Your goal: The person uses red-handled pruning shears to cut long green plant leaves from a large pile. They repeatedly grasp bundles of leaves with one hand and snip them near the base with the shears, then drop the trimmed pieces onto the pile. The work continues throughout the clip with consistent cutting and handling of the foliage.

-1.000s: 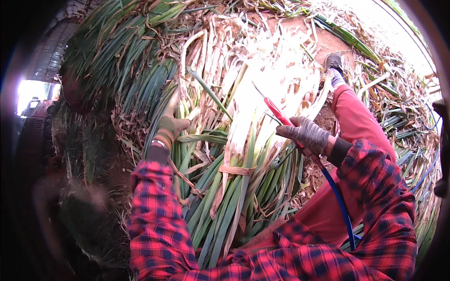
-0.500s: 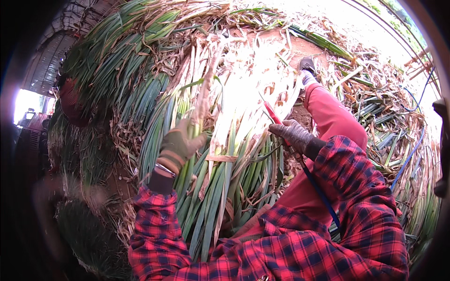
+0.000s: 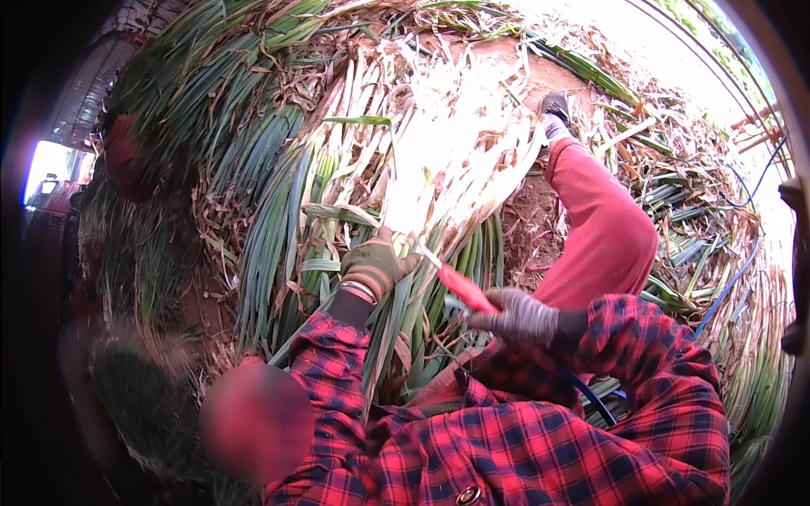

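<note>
Gloves cover both hands in the head view. The left hand (image 3: 374,266), in a brown work glove, is closed around a bunch of long green leek-like stalks with pale white bases (image 3: 439,181), gripping them where green turns to white. The right hand (image 3: 519,316), in a grey knitted glove, is clenched around a red-handled tool with a thin metal tip (image 3: 462,288); that tip points up and left and ends just beside the left glove, against the stalks. A blue hose (image 3: 591,396) runs down from under the right wrist. Both forearms wear red-and-black checked flannel sleeves (image 3: 666,379). The held bunch lies on a large heap of the same green plants (image 3: 253,169) that fills the ground to the left and top. A leg in red trousers (image 3: 603,228) stretches toward the upper right, ending in a dark shoe (image 3: 554,105) on the soil among dry brown leaves (image 3: 675,169).
</note>
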Available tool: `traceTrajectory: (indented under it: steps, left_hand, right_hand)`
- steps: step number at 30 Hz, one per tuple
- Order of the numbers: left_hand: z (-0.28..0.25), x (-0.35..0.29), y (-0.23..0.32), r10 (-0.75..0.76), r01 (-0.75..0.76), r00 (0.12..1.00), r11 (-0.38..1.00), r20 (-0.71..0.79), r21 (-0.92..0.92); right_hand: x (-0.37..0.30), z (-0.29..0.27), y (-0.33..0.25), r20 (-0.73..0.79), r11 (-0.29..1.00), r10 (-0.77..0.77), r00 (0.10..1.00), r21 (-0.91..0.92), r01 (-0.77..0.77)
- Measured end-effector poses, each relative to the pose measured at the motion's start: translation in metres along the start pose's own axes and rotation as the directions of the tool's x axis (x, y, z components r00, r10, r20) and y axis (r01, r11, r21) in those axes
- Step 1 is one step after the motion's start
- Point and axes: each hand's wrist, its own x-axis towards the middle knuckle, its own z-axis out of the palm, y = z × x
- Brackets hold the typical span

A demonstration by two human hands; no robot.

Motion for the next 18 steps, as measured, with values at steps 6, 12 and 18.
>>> traceTrajectory:
  steps: [6,12,18]
  left_hand:
    - [-0.003,-0.001,0.010,-0.054,0.052,0.998,0.997,0.031,0.065]
    - [-0.002,-0.002,-0.007,-0.011,0.011,1.000,1.000,-0.004,0.004]
    - [-0.013,-0.007,0.002,-0.074,0.071,0.995,0.997,0.071,0.039]
  right_hand:
    - [0.053,-0.049,-0.021,-0.188,0.963,0.177,0.966,0.238,-0.130]
    - [0.004,-0.009,-0.035,0.089,0.947,0.225,0.970,0.216,-0.239]
    - [0.007,-0.009,-0.040,0.037,0.948,0.258,0.966,0.183,-0.260]
